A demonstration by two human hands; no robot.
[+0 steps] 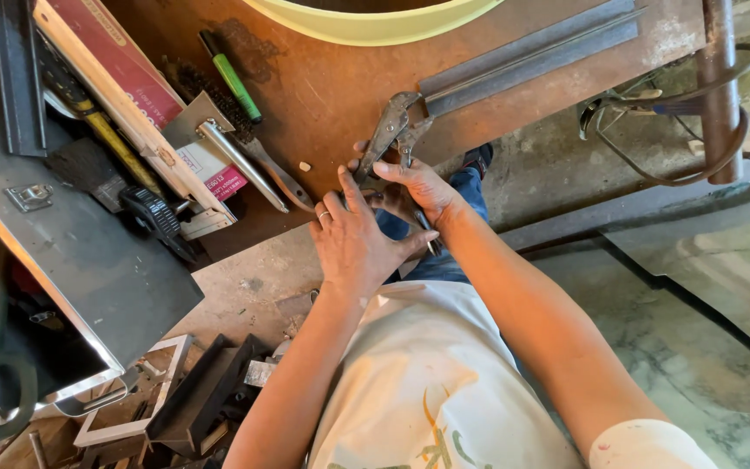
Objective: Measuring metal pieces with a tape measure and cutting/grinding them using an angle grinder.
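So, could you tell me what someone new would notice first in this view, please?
First, the two hands meeting at the edge of the rusty workbench: the right hand grips locking pliers clamped at the end of a grey steel angle bar, the left hand beside it. Next, the tool clutter at left, with a green marker, and a pale yellow-green curved rim at top.
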